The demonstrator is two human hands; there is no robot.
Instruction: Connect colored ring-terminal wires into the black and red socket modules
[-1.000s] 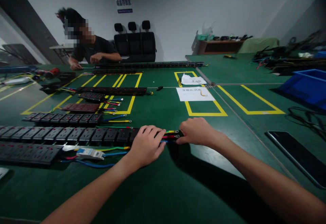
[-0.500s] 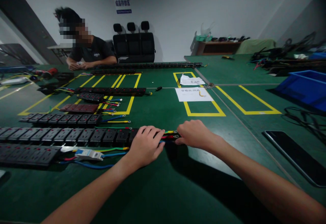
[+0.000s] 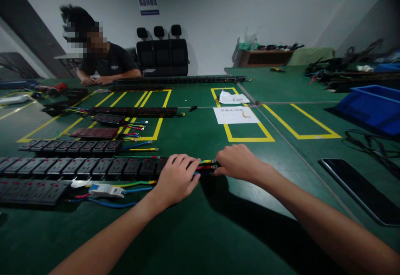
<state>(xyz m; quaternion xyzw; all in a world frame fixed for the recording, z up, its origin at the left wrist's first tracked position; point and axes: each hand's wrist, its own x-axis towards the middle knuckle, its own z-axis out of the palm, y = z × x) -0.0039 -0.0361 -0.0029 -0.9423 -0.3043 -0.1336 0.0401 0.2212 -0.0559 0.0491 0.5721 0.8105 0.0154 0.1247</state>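
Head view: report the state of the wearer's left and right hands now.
Left hand: laid over the long socket strip; grip cannot be told.
Right hand: curled by the ring terminals; whether it holds anything cannot be told.

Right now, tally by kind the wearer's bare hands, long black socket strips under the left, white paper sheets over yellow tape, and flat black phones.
Wearer's bare hands: 2
Long black socket strip: 1
White paper sheets: 2
Flat black phone: 1
Total: 6
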